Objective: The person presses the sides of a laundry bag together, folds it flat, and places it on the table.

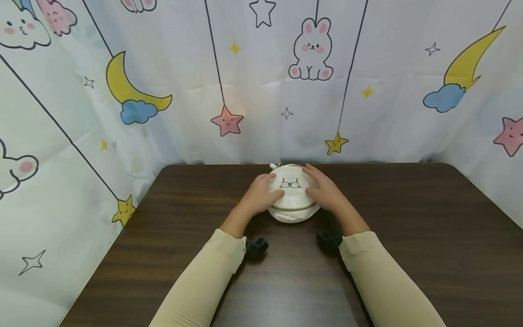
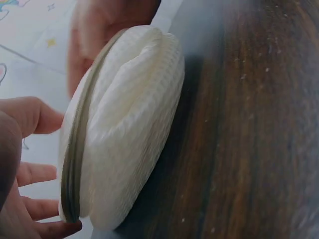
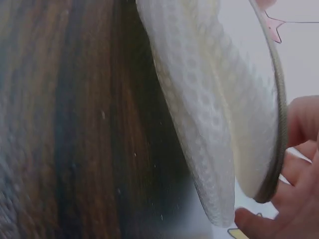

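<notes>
A round white mesh bra wash bag [image 1: 291, 198] is near the back of the table, with a small bra drawing on its top. A tan zipper [image 2: 75, 144] runs round its side, and the mesh below it is creased inward in the left wrist view. My left hand [image 1: 260, 195] grips the bag's left side, thumb on the top and fingers spread along the edge. On the opposite side my right hand [image 1: 327, 191] holds it the same way, its fingers [image 3: 293, 169] around the zippered rim. Inside the bag nothing can be seen.
The dark wooden table [image 1: 196, 218] extends to both sides and toward me. Right behind its back edge hangs a white curtain [image 1: 184, 127] printed with moons, stars and rabbits. Black wrist devices [image 1: 256, 247] sit at the cuffs of my pale sleeves [image 1: 204, 277].
</notes>
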Action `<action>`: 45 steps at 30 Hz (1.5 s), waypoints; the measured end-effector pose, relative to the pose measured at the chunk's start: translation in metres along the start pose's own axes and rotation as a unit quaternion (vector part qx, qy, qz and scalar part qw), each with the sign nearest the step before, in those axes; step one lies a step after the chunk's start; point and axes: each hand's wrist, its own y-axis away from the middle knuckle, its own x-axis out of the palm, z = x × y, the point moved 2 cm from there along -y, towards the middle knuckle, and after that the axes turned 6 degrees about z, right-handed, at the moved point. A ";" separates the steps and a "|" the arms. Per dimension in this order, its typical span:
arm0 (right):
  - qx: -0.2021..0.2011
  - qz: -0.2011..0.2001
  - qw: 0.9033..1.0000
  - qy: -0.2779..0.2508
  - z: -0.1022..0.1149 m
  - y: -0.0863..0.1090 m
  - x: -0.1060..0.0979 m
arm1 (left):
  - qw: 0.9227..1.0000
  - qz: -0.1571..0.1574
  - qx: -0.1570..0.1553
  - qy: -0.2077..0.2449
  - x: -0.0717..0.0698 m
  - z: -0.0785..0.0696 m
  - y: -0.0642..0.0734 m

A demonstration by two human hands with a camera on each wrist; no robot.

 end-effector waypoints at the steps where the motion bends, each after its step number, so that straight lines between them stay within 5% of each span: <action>1: -0.003 0.012 1.000 -0.010 0.001 0.000 0.002 | 1.000 0.003 0.001 -0.008 0.001 -0.001 0.000; 9: 0.001 0.090 0.996 0.021 0.003 0.001 0.009 | 0.993 0.069 0.043 -0.089 0.008 -0.007 -0.004; 15: 0.000 0.128 0.990 0.057 -0.002 0.002 0.011 | 0.985 0.111 0.044 -0.125 0.014 -0.005 -0.007; 36: 0.008 0.137 0.986 0.099 -0.007 -0.004 0.017 | 0.981 0.117 0.037 -0.154 0.020 -0.003 -0.009; 45: 0.000 0.076 0.995 0.069 0.010 -0.006 0.018 | 0.982 0.086 0.070 -0.155 0.014 -0.008 -0.011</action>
